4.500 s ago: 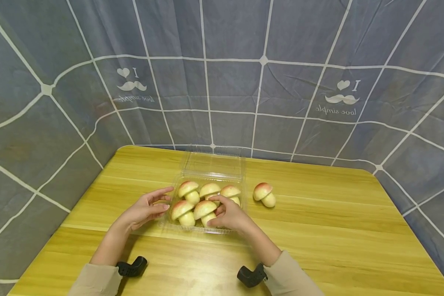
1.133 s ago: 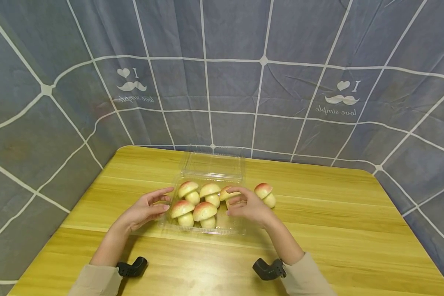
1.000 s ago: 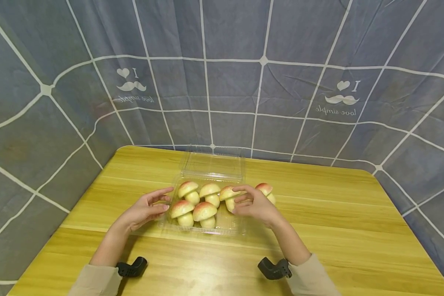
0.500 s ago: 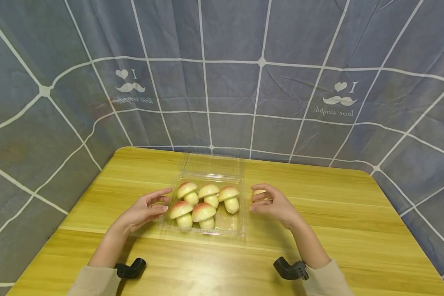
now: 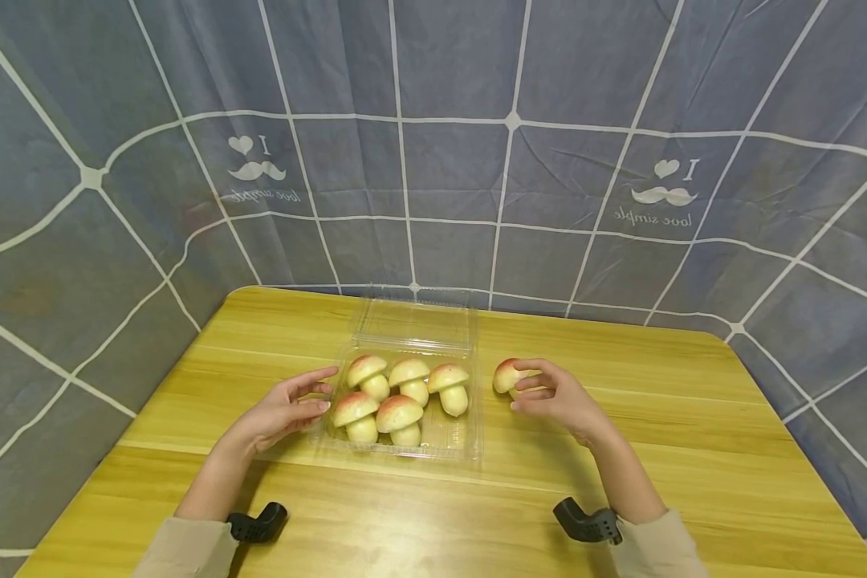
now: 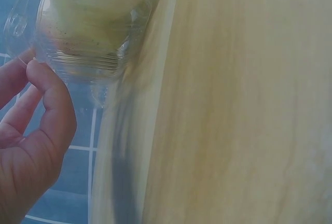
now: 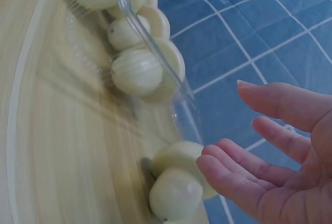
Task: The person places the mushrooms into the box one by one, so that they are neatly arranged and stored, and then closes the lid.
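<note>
A clear plastic box lies on the table with its lid folded back. Several yellow mushrooms with reddish caps, among them a front one and a right-hand one, lie inside it in two rows. My left hand is at the box's left side; in the left wrist view, its thumb and a finger pinch the clear rim. Outside the box, to its right, lies one more mushroom. My right hand, fingers loosely bent and holding nothing, hovers beside this mushroom and partly hides it in the head view.
The wooden table extends widely to the right and in front of the box. A grey-blue curtain with white lines hangs behind and along both sides. Each wrist carries a black camera mount.
My right hand has left the mushrooms in the box and moved right, past the box wall, to the lone mushroom outside. My left hand has stayed at the box's left side.
</note>
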Demonstrator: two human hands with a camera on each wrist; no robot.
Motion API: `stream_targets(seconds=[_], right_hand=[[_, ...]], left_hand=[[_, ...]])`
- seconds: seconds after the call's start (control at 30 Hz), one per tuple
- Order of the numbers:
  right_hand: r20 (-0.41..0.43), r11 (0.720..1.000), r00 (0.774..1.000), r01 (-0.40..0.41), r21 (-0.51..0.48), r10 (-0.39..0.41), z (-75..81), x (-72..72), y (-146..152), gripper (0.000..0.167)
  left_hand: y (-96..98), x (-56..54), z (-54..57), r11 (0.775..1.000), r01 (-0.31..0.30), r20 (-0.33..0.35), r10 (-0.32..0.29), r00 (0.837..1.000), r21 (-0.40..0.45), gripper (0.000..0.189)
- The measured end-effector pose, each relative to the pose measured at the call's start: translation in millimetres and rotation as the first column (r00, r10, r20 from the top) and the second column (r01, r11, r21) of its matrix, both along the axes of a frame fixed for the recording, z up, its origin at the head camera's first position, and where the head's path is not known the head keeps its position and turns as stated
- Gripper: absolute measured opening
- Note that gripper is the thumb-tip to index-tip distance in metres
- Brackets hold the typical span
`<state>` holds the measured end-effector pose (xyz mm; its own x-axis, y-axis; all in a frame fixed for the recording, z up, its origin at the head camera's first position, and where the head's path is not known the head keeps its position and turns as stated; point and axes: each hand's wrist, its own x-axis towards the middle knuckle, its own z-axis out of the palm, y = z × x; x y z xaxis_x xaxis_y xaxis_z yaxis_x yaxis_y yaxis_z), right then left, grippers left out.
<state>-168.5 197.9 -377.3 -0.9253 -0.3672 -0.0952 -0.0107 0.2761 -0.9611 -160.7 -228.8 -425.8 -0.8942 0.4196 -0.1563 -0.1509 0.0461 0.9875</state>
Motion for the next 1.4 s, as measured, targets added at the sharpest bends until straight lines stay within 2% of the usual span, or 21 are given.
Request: stream_targets(seconds=[0.5, 1.03, 1.4], right_hand=[[0.026, 1.0, 0.999, 0.024, 0.015, -0.025, -8.5, -9.9, 16, 0.063], [-0.018, 0.994, 0.999, 0.045, 0.103, -0.044, -18.5, -16.2, 20, 0.062], [-0.039, 0.983, 0.995, 0.099, 0.157, -0.095, -22.2, -24.3, 18, 0.062]], left_hand=[[0.3, -1.0, -0.4, 1.0, -0.013, 0.001, 0.013, 1.0, -0.003, 0.065], [-1.4, 1.6, -1.6, 1.0, -0.012, -0.002, 0.012, 1.0, -0.004, 0.065], [0.3, -0.5, -1.1, 1.0, -0.007, 0.0, 0.007, 1.0, -0.007, 0.065]])
